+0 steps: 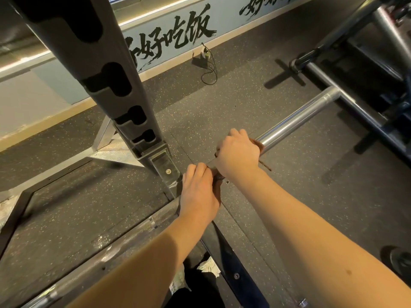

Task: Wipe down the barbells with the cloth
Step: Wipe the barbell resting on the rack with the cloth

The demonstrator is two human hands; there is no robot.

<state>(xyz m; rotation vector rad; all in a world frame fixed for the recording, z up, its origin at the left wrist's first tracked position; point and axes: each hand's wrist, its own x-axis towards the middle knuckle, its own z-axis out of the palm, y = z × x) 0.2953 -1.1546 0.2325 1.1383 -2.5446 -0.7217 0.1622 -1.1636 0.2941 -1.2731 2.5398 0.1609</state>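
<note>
The brown fabric cloth [262,146] is being gripped round the long chrome barbell [295,121], lying near-left to far-right, by the curled left hand [199,192] and, farther along, right hand [239,152].

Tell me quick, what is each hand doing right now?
Left hand: closed, grip on the cloth wrapped round the barbell.
Right hand: closed, grip on the same cloth and barbell.
</note>
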